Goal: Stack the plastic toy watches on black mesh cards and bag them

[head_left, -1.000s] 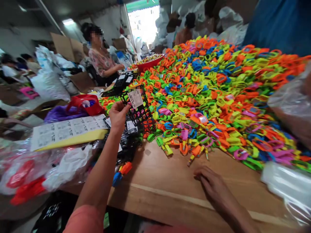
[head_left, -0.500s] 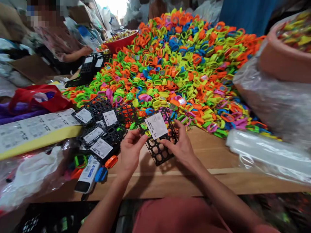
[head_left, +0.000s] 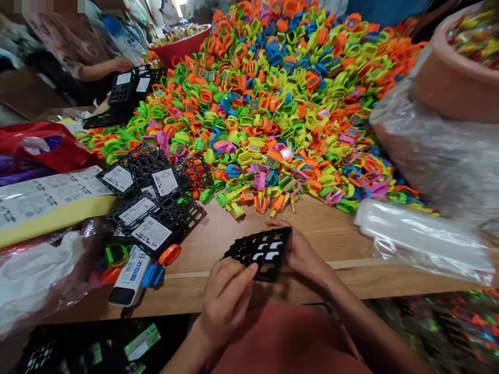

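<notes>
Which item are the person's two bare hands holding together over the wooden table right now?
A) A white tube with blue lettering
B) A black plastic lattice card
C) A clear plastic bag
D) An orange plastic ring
B. The left hand and right hand both grip the black plastic lattice card, with white showing through its holes.

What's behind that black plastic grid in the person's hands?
White card shows through the holes of the black plastic grid; the right hand lies behind one edge. Any printing is hidden.
</notes>
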Demonstrator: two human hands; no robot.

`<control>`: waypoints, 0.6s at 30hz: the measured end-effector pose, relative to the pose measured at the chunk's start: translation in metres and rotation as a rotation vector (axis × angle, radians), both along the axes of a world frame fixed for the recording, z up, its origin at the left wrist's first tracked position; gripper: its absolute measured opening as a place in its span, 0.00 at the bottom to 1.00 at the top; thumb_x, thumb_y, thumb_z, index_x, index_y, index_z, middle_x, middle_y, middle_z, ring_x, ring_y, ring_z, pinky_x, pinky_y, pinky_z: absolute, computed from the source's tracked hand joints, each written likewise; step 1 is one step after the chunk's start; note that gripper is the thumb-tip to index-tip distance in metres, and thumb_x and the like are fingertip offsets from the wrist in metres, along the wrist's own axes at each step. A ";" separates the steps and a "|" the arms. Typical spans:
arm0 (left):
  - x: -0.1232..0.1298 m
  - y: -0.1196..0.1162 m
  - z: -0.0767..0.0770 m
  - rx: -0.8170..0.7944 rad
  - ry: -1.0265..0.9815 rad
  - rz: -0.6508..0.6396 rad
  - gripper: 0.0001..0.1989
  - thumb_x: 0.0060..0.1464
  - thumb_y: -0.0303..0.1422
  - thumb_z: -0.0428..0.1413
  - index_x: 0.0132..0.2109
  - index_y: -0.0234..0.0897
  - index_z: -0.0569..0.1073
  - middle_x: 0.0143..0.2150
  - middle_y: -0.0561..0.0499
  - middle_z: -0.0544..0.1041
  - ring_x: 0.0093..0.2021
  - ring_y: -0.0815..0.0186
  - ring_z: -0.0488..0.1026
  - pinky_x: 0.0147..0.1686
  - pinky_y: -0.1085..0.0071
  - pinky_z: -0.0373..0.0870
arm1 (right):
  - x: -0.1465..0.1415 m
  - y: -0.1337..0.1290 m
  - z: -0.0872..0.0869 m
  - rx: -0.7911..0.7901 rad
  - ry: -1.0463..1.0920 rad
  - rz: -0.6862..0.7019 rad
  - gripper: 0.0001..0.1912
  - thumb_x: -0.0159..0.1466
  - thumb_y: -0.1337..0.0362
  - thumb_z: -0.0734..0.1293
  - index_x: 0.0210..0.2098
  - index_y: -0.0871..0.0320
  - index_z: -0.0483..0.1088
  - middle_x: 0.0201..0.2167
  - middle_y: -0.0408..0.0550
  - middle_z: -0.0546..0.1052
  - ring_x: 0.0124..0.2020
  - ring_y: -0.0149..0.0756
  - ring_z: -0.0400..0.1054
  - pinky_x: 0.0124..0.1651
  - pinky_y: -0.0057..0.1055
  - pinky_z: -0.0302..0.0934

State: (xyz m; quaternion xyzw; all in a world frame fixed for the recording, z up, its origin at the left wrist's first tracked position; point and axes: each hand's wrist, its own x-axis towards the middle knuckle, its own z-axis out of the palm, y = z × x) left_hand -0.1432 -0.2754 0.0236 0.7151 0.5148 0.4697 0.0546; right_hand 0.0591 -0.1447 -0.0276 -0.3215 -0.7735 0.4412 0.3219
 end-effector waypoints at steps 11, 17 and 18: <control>0.017 -0.006 -0.044 -0.285 0.225 -0.277 0.14 0.67 0.26 0.53 0.57 0.38 0.74 0.52 0.43 0.80 0.52 0.58 0.74 0.57 0.57 0.73 | 0.006 0.053 -0.004 0.084 -0.248 -0.151 0.13 0.72 0.62 0.62 0.48 0.55 0.78 0.44 0.50 0.82 0.45 0.43 0.76 0.51 0.38 0.67; -0.015 0.004 -0.066 -0.295 0.296 -0.025 0.24 0.71 0.36 0.50 0.71 0.39 0.62 0.67 0.37 0.71 0.70 0.52 0.64 0.65 0.50 0.67 | -0.006 0.045 -0.024 0.192 -0.431 -0.104 0.14 0.74 0.58 0.62 0.46 0.55 0.79 0.42 0.55 0.79 0.43 0.45 0.73 0.48 0.39 0.66; -0.016 0.007 -0.069 -0.308 0.345 -0.051 0.26 0.72 0.38 0.49 0.73 0.39 0.59 0.70 0.36 0.68 0.73 0.51 0.60 0.67 0.48 0.64 | -0.006 0.043 -0.027 0.195 -0.419 -0.117 0.14 0.74 0.57 0.62 0.46 0.55 0.79 0.43 0.54 0.78 0.44 0.45 0.72 0.48 0.39 0.66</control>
